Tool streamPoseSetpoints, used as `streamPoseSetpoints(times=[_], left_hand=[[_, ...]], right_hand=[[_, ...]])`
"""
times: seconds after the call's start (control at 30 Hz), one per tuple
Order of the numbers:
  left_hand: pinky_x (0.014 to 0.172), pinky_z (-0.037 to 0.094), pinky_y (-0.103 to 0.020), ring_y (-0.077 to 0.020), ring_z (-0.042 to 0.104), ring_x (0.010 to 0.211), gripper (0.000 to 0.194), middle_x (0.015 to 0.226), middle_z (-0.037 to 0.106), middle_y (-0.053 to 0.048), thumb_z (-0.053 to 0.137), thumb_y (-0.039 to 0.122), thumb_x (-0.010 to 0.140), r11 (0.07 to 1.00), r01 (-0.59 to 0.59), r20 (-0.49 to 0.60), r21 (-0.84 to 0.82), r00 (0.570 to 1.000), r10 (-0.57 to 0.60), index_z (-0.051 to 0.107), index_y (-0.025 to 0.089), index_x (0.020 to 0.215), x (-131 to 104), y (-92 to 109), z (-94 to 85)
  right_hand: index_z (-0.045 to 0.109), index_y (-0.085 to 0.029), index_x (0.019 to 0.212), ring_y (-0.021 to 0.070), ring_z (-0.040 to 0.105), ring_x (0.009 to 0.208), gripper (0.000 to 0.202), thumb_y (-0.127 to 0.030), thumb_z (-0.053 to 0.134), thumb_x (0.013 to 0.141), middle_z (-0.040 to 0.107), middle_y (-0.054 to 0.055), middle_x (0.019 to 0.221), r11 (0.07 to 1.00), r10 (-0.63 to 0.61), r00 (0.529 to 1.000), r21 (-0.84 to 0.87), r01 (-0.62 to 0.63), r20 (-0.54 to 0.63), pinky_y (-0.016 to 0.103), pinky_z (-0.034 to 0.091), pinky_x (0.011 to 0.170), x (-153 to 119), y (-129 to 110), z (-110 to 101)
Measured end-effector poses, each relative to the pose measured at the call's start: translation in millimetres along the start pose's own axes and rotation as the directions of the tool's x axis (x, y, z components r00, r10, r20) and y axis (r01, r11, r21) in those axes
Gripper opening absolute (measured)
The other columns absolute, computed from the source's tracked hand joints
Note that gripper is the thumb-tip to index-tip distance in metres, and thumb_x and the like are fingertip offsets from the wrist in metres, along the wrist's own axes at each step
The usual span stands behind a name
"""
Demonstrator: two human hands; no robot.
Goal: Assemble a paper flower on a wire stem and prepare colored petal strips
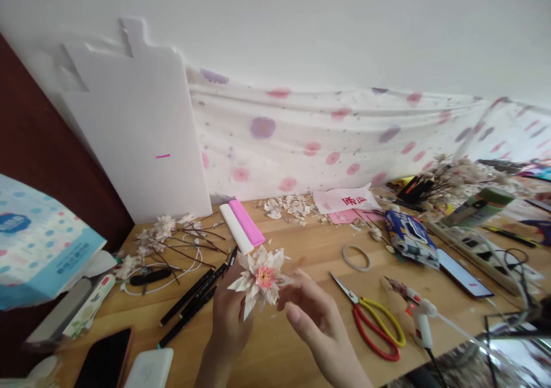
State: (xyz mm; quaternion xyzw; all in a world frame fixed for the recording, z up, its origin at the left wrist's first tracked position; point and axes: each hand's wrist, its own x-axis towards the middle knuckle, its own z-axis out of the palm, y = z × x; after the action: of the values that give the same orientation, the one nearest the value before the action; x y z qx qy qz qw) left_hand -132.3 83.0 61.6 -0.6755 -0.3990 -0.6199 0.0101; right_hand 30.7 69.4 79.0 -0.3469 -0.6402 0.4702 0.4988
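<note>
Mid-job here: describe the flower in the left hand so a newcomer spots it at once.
Start at the wooden table; over its near side, at bottom centre, find the left hand and right hand. The flower is between them, held in the left. Unlike the pale bunch at far left, it shows a bright pink centre.

wooden table (314,251) with scissors (355,302), glue gun (422,321), black pens (202,293)
</note>
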Motion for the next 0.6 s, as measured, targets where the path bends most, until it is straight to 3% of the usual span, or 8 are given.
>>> streamPoseSetpoints(times=[0.1, 0.23, 0.43, 0.6], left_hand=[[0.056, 0.049, -0.023, -0.0163, 0.065, 0.062, 0.027, 0.067, 0.069, -0.003, 0.052, 0.007, 0.087, 1.0, 0.003, 0.046, -0.014, 0.999, -0.002, 0.063, 0.022, 0.068, -2, 5, 5.8], [0.058, 0.049, -0.025, -0.0176, 0.064, 0.064, 0.027, 0.067, 0.067, -0.004, 0.051, 0.012, 0.091, 0.999, 0.01, 0.049, 0.04, 0.999, -0.012, 0.062, 0.022, 0.069, -6, 9, 15.1], [0.061, 0.051, -0.026, -0.019, 0.067, 0.068, 0.025, 0.069, 0.069, -0.005, 0.052, 0.013, 0.09, 0.996, 0.016, 0.045, 0.093, 0.999, -0.02, 0.065, 0.022, 0.07, -9, 12, 29.1], [0.069, 0.057, -0.031, -0.0218, 0.071, 0.071, 0.025, 0.077, 0.076, -0.007, 0.049, 0.015, 0.087, 0.966, 0.122, -0.01, 0.228, 0.992, -0.123, 0.073, 0.021, 0.083, -22, -4, 35.9]], right_hand=[[0.07, -0.022, 0.086, 0.0165, 0.058, 0.077, 0.04, -0.06, 0.062, 0.091, 0.064, 0.004, 0.087, 0.984, 0.06, 0.993, 0.159, -0.076, 0.101, 0.026, 0.051, 0.073, 5, -12, -1], [0.061, -0.02, 0.069, 0.0138, 0.051, 0.071, 0.039, -0.051, 0.065, 0.091, 0.054, 0.0, 0.072, 0.969, 0.092, 0.988, 0.216, -0.118, 0.126, 0.022, 0.045, 0.065, 7, -8, -8], [0.06, -0.02, 0.07, 0.0146, 0.054, 0.072, 0.039, -0.05, 0.059, 0.095, 0.057, 0.001, 0.073, 0.998, 0.058, 0.989, 0.026, -0.062, 0.134, 0.024, 0.045, 0.068, 7, 0, -29], [0.063, -0.024, 0.074, 0.0141, 0.059, 0.064, 0.027, -0.037, 0.058, 0.097, 0.062, 0.0, 0.068, 0.977, -0.027, 0.998, -0.21, 0.038, 0.059, 0.024, 0.045, 0.061, 3, -18, -53]])
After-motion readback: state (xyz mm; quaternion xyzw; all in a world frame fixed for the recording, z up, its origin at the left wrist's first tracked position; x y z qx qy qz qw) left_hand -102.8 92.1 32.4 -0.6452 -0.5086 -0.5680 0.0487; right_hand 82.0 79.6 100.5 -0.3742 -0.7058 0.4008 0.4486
